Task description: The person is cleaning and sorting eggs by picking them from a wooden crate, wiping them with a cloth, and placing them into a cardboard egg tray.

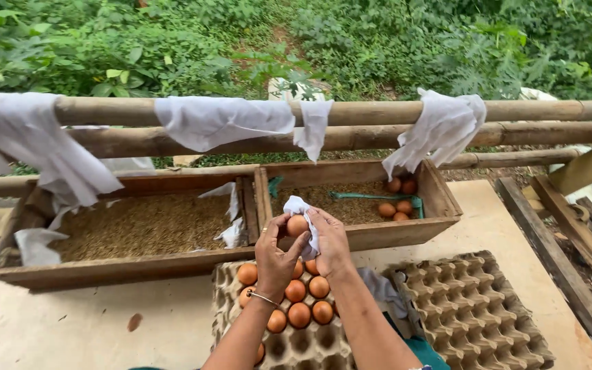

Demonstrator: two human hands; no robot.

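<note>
Nearest me, grey pulp egg trays lie on the tabletop, brown eggs filling the left tray's far cells; above them my left hand has its fingers clamped on a smooth brown egg; my right hand presses a white cloth at its 3 o'clock side, fingers closed on the cloth.

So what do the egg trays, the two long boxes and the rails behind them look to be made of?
Egg trays: moulded paper pulp, by the look; matte grey-brown, fibrous, with dimpled cups. Boxes: rough unpainted wooden planks, grain visible, filled with what seems to be husk-like bedding. Rails: bamboo poles, tan and smooth, draped with white cloths.
</note>
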